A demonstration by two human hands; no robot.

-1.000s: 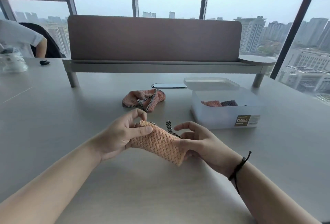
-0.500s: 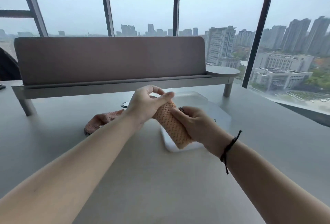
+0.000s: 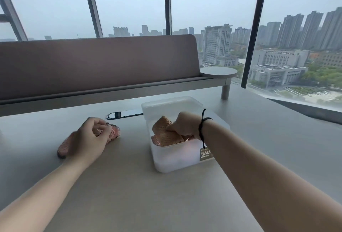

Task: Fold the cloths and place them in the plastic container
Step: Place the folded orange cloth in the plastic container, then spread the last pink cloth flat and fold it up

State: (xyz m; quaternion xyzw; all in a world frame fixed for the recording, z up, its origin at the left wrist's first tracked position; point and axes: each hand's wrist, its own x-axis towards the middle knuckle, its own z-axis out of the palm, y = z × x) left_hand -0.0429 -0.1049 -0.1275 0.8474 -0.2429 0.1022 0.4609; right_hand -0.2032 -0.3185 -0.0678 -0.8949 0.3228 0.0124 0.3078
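Observation:
A translucent plastic container (image 3: 172, 159) stands on the grey table right of centre, its lid (image 3: 172, 103) lying just behind it. My right hand (image 3: 185, 125) reaches down inside it, shut on a folded orange knitted cloth (image 3: 163, 131) that rests on other folded cloths. My left hand (image 3: 90, 140) lies over a pink knitted cloth (image 3: 114, 132) on the table to the left of the container, fingers pinching its checked edge. Much of the pink cloth is hidden under that hand.
A black oval cable port (image 3: 125, 114) sits in the table behind the pink cloth. A brown divider panel (image 3: 96, 67) on a raised shelf (image 3: 218, 73) runs across the back. Windows stand beyond it.
My right hand has carried the folded orange cloth down into the container. My left hand has let go of it and moved left onto the pink cloth. The view has shifted right.

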